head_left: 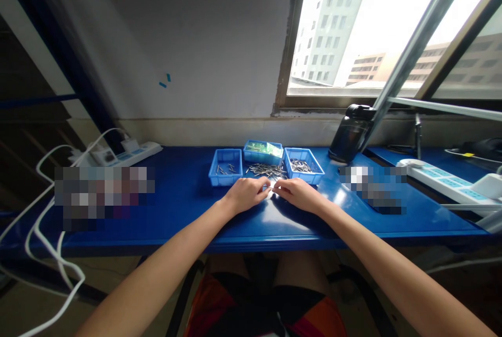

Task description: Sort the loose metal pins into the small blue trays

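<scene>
My left hand and my right hand meet over the table, fingertips pinched and almost touching. Between them is a small, thin metal piece, too small to make out exactly. Just beyond my fingers lies a loose pile of slender metal pieces. A blue bin left of the pile holds several such pieces. Many more fill the blue bin on the right. Behind the pile, a third blue bin contains green-and-clear plastic bags.
The blue table stands against a wall below a window. A black bottle is at the back right. Power strips lie at the left and right, with white cables looping off the left edge. Blurred patches hide items on both sides.
</scene>
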The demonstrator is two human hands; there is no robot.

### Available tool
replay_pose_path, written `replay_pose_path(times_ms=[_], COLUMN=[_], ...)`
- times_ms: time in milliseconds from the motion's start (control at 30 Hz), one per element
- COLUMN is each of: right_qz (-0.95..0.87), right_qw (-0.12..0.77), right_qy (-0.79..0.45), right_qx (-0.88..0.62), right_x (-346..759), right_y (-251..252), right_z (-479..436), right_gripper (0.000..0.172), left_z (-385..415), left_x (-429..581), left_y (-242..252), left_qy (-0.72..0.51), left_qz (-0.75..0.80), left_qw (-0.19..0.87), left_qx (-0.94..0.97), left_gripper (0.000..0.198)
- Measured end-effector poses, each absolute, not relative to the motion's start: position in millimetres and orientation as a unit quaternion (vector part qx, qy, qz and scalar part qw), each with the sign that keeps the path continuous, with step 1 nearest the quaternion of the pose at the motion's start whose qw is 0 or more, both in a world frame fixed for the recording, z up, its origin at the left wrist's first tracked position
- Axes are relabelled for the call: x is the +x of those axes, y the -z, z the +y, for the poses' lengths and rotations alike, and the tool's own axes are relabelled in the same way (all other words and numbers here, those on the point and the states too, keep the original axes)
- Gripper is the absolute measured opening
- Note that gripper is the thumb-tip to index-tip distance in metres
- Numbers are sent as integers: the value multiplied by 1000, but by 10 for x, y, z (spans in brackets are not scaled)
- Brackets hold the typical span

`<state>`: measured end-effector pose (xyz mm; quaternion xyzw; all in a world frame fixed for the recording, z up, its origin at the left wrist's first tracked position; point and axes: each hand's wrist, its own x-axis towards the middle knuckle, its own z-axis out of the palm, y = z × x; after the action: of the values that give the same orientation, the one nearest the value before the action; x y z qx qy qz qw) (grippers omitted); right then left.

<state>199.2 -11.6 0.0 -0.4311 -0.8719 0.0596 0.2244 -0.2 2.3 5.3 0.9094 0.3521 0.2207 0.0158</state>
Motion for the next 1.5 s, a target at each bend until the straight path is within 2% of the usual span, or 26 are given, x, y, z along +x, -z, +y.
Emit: replay_pose_path(times_ms=[300, 767, 1000, 1500], right_qz=[-859, -875, -857, -866], right_qw=[252, 279, 303, 287], right_qy=[-49, -74, -54, -50], right_qx=[-443, -389, -414, -406], right_x=[2004, 1961, 1975, 1989], right_y=[-13, -65, -39, -32], right_z=[-122, -192, -175, -173], right_gripper=[25, 24, 24, 23], left_z=[63, 55, 48, 33], left_x=[-23, -13, -10, -17], left_y=[-37, -28, -31, -71], left_qy=[-190, -188, -198, -208], left_qz=[387, 366, 356, 337], left_qw=[-19, -9, -2, 23], left_qx=[902, 911, 913, 918], left_gripper=[24, 24, 24, 26])
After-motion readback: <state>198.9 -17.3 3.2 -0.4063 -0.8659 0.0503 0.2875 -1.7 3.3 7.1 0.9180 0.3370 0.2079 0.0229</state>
